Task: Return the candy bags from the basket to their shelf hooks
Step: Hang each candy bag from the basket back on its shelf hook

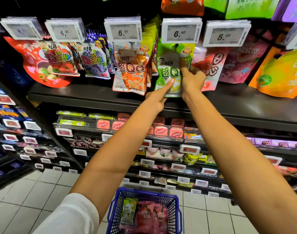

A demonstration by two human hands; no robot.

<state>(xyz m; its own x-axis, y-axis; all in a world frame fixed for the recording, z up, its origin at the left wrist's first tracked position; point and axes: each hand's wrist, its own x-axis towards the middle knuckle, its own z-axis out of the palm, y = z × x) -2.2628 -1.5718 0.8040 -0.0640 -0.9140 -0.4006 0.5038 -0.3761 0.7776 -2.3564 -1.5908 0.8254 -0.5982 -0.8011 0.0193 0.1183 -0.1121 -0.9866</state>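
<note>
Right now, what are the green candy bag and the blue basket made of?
The green candy bag looks like thin, glossy plastic film: it crinkles and catches light. The blue basket is probably hard, dull plastic, moulded as open mesh.

Green bag (169,65) hung crowded: orange bag (130,71) just beside it at left, pink bag (212,65) overlapped behind its right edge. Price tag (181,32) covered the bag's top. Left hand (158,97) and right hand (192,78) held its front and lower edge. Black shelf board (93,93) lay bare below the row. Basket (144,193) mouth was open from above, with bags lying inside.
</note>
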